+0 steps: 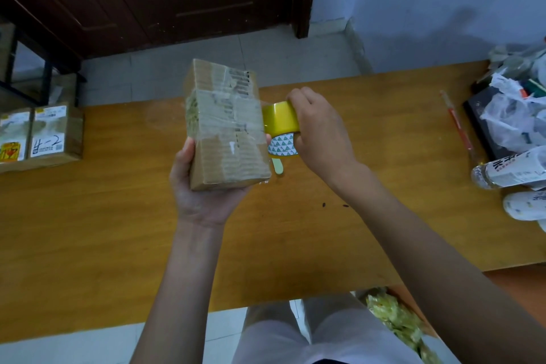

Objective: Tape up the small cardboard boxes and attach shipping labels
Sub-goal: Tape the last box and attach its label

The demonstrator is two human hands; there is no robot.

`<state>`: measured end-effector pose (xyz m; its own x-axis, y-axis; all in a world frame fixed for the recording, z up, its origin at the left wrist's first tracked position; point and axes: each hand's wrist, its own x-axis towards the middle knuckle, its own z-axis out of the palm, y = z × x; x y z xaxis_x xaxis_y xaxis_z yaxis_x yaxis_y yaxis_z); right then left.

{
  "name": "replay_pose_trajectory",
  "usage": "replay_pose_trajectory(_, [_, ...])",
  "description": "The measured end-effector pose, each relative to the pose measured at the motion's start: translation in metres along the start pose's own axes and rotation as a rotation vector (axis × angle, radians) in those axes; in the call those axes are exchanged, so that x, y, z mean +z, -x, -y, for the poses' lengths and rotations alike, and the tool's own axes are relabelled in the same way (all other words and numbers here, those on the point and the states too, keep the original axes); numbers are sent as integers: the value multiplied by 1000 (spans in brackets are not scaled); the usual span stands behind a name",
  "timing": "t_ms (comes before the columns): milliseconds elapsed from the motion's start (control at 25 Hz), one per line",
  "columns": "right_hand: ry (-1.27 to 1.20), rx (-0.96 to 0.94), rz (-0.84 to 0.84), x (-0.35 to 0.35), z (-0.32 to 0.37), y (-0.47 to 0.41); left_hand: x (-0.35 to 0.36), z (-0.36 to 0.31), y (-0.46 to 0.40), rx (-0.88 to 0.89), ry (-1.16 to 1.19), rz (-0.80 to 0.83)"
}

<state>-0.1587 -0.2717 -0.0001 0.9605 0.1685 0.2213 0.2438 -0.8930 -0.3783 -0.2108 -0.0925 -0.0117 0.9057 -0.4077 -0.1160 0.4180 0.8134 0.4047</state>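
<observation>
Brown cardboard box (227, 127) sits upright in my left hand (204, 195), cupped from below above the wooden table (118, 216); my right hand (319, 133) curls tight round a yellow tape roll (280, 120) pressed against the box's right side; I judge the clear tape may wrinkle or stick crooked if the box twists.

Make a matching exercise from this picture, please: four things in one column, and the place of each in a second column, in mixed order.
Things:
1. cardboard box
2. tape roll
3. labelled boxes
4. red pen

Places:
A. lying on the table, right side
B. in the left hand
C. on the table's left edge
D. in the right hand

Pairs: 1-B, 2-D, 3-C, 4-A
</observation>
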Motion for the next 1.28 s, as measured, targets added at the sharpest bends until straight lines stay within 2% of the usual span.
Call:
replay_pose_trajectory(160, [30,11,-9,-1,5,2,-8,2,3,-25,65,-21])
replay_pose_trajectory(280, [97,-4,-57,-3,8,3,-13,-6,3,-40,12,-181])
replay_pose_trajectory(360, [162,4,-80,-4,7,7,-19,-12,2,9,-242,-375])
replay_pose_trajectory(480, [227,27,-94,-2,8,10,-21,-14,2,230,-959,-695])
replay_pose_trajectory(560, [275,30,-101,2,12,11,-16,-14,4,317,-1248,-735])
replay_pose_trajectory(680, [317,49,-91,7,18,11,-4,-6,4,187,-1389,-704])
replay_pose_trajectory(760, [324,51,-43,11,23,11,0,11,-2,20,-1733,-758])
replay_pose_trajectory(840, [289,22,33,15,27,11,0,28,-7,5,-1909,-867])
replay_pose_trajectory(960, [74,-46,69,10,11,11,-11,26,-11,115,-1705,-915])
replay_pose_trajectory(1080, [-344,69,7,0,-19,16,-20,17,-6,125,-1392,-855])
replay_pose_trajectory(1160, [-568,144,-35,3,-19,25,-18,17,-8,131,-1284,-837])
replay_pose_trajectory(1240, [-675,214,-108,6,-9,25,-16,18,-12,108,-1231,-817])
replay_pose_trajectory(1280, [-654,204,-157,4,-6,21,-17,15,-12,114,-1194,-817])
